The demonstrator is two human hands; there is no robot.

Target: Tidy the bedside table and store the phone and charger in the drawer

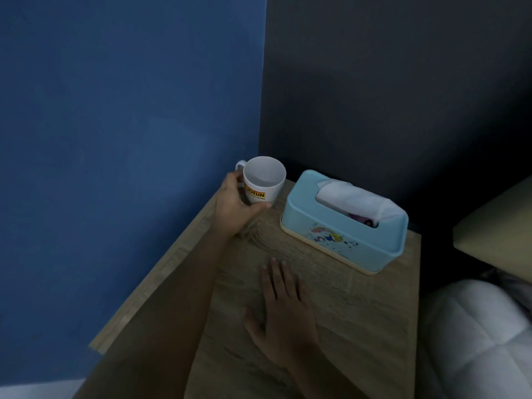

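**A:** Fig. 1, seen from beside the bed. Where does the bench stand?

**B:** The wood-grain bench [359, 312] sits in the room's corner. The blue wall [115, 139] is on its left and the dark wall [388, 96] is behind it. To its right lie a tan pillow [498, 226] and a white quilt [475, 341].

**A:** What is on top of it?

**B:** There are two objects. A white mug [263, 180] with a yellow label is at the far left corner, upright, with its handle [240, 164] turned toward the blue wall. A light blue tissue box [339, 231] lies along the far right part of the top, set at a slant. A white tissue [354, 197] rises from its slot. Mug and box are near each other but apart.

**A:** And the left hand?

**B:** The left hand [230, 203] grips the mug low on its side. The thumb is curled across the front of the base and the fingers wrap round behind, below the handle. The hand hides the base, so I cannot tell whether the mug rests on the wood or is just clear of it.

**A:** The right hand?

**B:** The right hand [285, 321] lies palm down on the middle of the bench, holding nothing. Its fingers are straight and slightly spread, pointing toward the tissue box and stopping short of it.
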